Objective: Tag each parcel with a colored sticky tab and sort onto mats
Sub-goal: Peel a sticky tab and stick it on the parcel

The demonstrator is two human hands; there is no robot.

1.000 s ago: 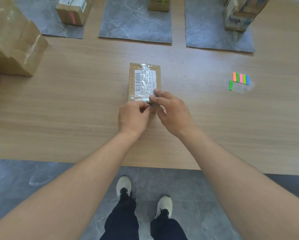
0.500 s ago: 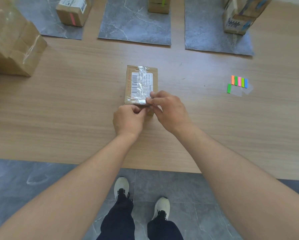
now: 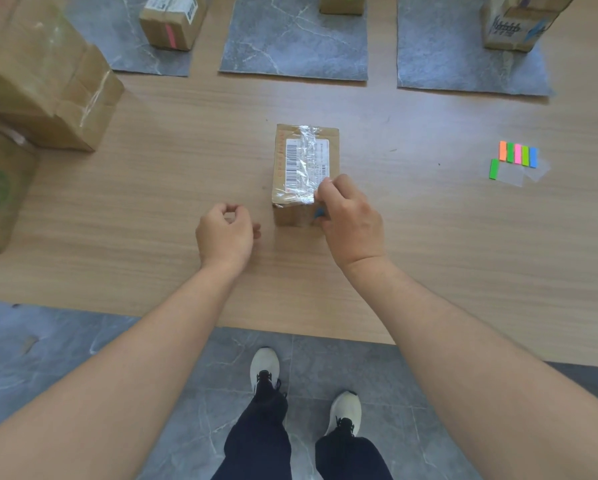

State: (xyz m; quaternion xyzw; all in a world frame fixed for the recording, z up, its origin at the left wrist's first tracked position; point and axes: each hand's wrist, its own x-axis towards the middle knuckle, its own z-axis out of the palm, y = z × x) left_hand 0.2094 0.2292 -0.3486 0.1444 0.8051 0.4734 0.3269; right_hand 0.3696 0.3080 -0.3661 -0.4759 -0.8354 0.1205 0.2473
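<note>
A small brown parcel (image 3: 304, 161) with a barcode label under shiny tape lies mid-table. My right hand (image 3: 351, 220) is at its near right corner, fingers curled, pinching a blue sticky tab (image 3: 320, 213) against the parcel's front side. My left hand (image 3: 224, 233) hovers just left of the parcel, apart from it, fingers loosely curled and holding nothing. A strip of colored tabs (image 3: 518, 154) and one loose green tab (image 3: 494, 169) lie to the right. Three grey mats sit at the back: left mat (image 3: 124, 46), middle mat (image 3: 290, 39), right mat (image 3: 446, 53).
A parcel with a pink tab (image 3: 173, 19) is on the left mat, another parcel (image 3: 340, 5) on the middle mat, and a printed box (image 3: 512, 26) on the right mat. Large cardboard boxes (image 3: 41, 81) crowd the table's left end. The table's near edge runs above my feet.
My left hand has let go at the parcel's near edge and drawn back to the left. My right hand stays at the near right corner, where a blue tab now shows.
</note>
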